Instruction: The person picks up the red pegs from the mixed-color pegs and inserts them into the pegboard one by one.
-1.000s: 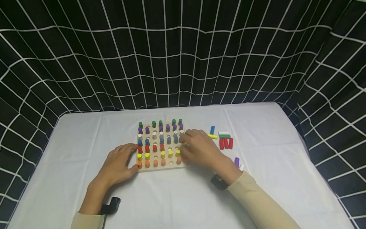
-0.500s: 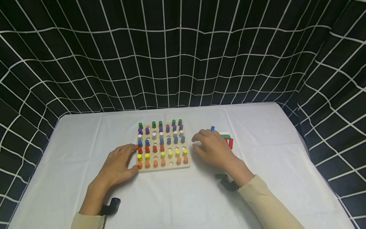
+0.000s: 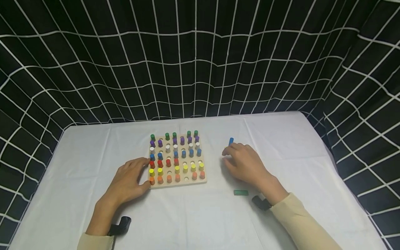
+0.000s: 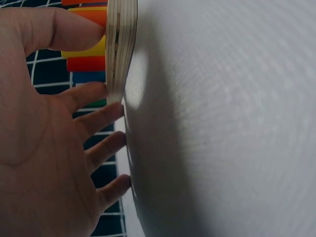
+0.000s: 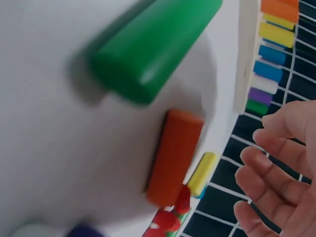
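A wooden pegboard (image 3: 175, 185) carries upright pegs in coloured rows, with several bare holes among them. At its left edge rests my left hand (image 3: 126, 180), thumb by the near corner and fingertips along the side; the left wrist view shows the thumb (image 4: 81, 32) touching the board's edge. To the right of the board, my right hand (image 3: 247, 165) hovers over loose pegs, its fingers loosely bent with nothing between them. Around it the right wrist view shows a green peg (image 5: 153, 54), an orange peg (image 5: 175, 158), a yellow peg (image 5: 201, 173) and red pegs (image 5: 168, 221).
A blue peg (image 3: 231, 141) lies just beyond the right hand, which hides most loose pegs from the head view. White and purple pegs (image 5: 86, 231) show blurred at the right wrist view's lower edge. A black gridded curtain (image 3: 187, 69) hangs behind the white-clothed table (image 3: 187, 222).
From the board's right side, my right hand has moved away rightward to above the loose pegs, uncovering the board's right column and a green peg on the cloth. My left hand stays put.
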### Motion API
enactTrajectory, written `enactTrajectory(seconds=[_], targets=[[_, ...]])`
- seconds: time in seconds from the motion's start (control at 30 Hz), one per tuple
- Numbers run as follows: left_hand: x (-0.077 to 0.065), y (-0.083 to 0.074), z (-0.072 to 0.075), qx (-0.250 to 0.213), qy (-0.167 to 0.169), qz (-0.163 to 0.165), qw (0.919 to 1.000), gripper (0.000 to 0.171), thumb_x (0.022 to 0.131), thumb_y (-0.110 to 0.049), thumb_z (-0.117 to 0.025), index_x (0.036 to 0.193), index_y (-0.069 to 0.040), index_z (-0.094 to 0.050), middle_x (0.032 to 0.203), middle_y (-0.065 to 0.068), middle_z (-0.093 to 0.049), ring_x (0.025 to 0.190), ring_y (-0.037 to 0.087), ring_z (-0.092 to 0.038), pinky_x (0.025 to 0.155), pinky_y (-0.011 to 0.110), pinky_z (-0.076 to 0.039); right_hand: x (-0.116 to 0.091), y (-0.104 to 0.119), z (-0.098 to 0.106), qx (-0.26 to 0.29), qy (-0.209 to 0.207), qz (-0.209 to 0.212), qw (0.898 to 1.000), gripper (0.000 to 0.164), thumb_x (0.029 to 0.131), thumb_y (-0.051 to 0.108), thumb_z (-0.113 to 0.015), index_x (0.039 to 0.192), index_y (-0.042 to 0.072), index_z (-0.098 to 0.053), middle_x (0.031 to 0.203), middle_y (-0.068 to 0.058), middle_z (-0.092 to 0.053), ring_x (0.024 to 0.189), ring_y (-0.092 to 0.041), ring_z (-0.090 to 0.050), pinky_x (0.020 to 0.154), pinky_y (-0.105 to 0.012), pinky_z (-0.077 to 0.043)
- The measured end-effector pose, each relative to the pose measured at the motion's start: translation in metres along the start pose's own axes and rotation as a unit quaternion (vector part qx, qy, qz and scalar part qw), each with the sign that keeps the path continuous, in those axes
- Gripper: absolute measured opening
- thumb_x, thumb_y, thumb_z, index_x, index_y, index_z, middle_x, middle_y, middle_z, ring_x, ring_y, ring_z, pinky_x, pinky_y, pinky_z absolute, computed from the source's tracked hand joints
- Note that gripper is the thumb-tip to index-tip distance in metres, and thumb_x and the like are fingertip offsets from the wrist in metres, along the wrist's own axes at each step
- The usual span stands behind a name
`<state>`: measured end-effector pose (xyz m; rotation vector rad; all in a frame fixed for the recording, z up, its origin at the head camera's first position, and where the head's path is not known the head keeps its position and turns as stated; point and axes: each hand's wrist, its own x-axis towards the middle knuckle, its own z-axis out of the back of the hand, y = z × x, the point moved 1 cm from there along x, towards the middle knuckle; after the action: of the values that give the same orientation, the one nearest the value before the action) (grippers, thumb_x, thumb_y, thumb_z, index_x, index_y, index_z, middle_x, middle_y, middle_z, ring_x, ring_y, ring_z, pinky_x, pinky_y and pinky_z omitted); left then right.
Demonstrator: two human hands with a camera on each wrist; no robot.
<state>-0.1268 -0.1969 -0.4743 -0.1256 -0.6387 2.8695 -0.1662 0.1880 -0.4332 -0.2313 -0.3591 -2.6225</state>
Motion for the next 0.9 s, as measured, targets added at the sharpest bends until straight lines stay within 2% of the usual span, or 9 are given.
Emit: enactTrajectory(seconds=[0.27, 0.5, 0.9], targets=[[0.0, -0.001, 0.001, -0.001, -0.002, -0.002, 1.0, 0.071, 0.085, -0.032, -0.069, 0.151, -0.011, -0.054, 0.159, 0.013, -0.054, 0.152, 0.04, -0.044, 0.125, 0.069, -0.034, -0.006, -0.017, 0.001, -0.014, 0.009, -0.021, 1.0, 0.021, 0.093, 0.016, -0.071, 0.109, 0.007, -0.079, 0.099, -0.008, -0.076, 0.09, -0.026, -0.07, 0.083, -0.048, -0.058], [0.001, 0.0, 0.0, 0.002, 0.0, -0.002, 1.0, 0.072, 0.085, -0.033, -0.07, 0.151, -0.011, -0.054, 0.159, 0.013, -0.054, 0.152, 0.04, -0.044, 0.126, 0.069, -0.034, -0.009, -0.028, 0.004, -0.022, 0.007, -0.036, 0.999, 0.019, 0.091, 0.014, -0.071, 0.105, 0.005, -0.079, 0.077, -0.001, -0.066, 0.065, -0.015, -0.049, 0.07, -0.041, -0.052], [0.0, 0.001, 0.0, 0.003, 0.0, -0.003, 1.0, 0.071, 0.086, -0.032, -0.07, 0.152, -0.011, -0.054, 0.159, 0.014, -0.054, 0.152, 0.041, -0.044, 0.126, 0.069, -0.033, -0.013, -0.04, 0.003, -0.034, 0.007, -0.08, 0.996, 0.018, 0.091, 0.014, -0.074, 0.106, 0.005, -0.078, 0.074, -0.003, -0.067, 0.065, -0.018, -0.052, 0.064, -0.039, -0.048]])
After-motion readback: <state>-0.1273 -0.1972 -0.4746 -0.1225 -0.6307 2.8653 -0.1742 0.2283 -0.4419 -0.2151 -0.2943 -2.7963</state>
